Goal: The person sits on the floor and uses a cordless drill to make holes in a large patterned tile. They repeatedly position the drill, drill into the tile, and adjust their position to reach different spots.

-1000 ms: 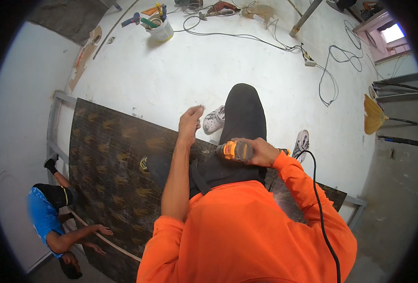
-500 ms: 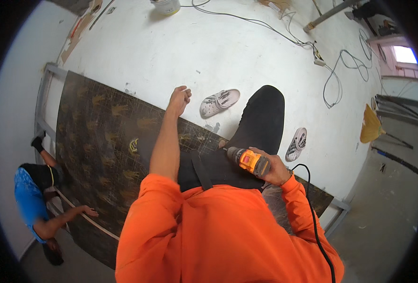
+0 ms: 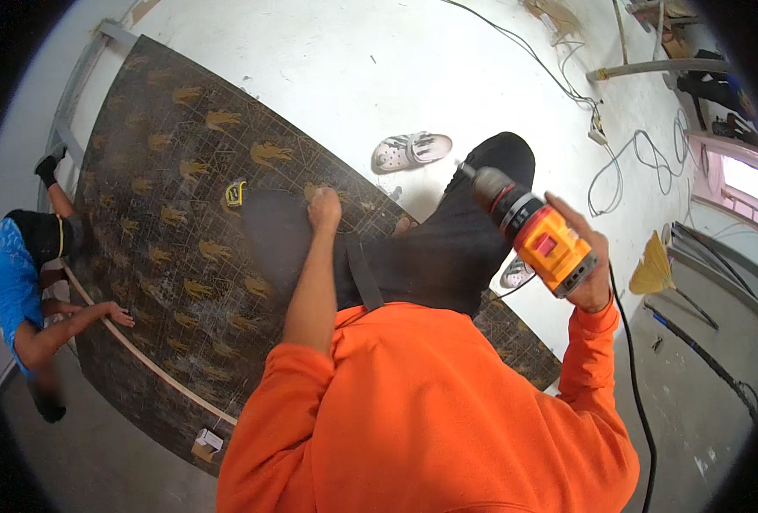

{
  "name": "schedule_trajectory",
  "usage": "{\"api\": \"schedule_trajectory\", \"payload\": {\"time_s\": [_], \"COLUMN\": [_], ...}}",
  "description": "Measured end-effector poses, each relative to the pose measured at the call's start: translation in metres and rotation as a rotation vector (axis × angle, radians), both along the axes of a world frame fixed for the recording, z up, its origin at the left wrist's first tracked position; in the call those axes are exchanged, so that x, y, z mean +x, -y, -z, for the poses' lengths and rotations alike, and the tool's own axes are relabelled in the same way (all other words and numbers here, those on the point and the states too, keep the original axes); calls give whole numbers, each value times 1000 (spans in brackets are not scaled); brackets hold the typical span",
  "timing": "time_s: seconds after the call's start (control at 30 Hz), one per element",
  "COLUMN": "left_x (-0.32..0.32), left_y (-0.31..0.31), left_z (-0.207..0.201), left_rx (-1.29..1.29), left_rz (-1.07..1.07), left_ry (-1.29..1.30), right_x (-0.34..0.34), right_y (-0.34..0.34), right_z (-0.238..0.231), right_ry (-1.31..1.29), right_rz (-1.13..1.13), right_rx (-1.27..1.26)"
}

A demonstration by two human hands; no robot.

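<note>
On the board (image 3: 199,188), a tape measure (image 3: 236,194); beyond, clogs (image 3: 396,154).

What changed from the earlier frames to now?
The right hand, still gripping the power drill, has lifted it rightward; the left hand has drawn back from over the white floor to over the dark board. The tape measure stays on the board.
</note>
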State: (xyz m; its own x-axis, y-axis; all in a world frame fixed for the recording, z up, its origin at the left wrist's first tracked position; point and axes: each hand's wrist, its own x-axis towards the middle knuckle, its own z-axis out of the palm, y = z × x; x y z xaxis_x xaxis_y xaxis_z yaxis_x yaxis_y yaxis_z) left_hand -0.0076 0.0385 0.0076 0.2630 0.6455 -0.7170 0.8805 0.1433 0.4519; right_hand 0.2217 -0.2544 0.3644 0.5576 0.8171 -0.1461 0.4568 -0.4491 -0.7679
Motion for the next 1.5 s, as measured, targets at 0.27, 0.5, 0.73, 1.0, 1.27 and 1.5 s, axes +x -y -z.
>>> {"api": "schedule_trajectory", "payload": {"time_s": [0.27,0.5,0.73,1.0,1.27,1.5], "left_x": [27,34,32,20,20,32], "left_y": [120,76,100,102,96,108], "left_z": [31,24,32,46,30,113], "left_rx": [-123,-119,-207,-84,-3,-85], "left_rz": [302,363,663,623,386,749], "left_ry": [-270,53,11,-63,-72,562], "right_x": [-26,-12,-8,-14,-22,-25], "right_y": [-10,-11,-60,-94,-104,-92], "right_z": [10,40,56,73,90,96], "right_ry": [352,410,398,445,392,167], "right_rz": [331,349,48,-139,-48,109], "right_rx": [47,53,91,148,119,100]}}
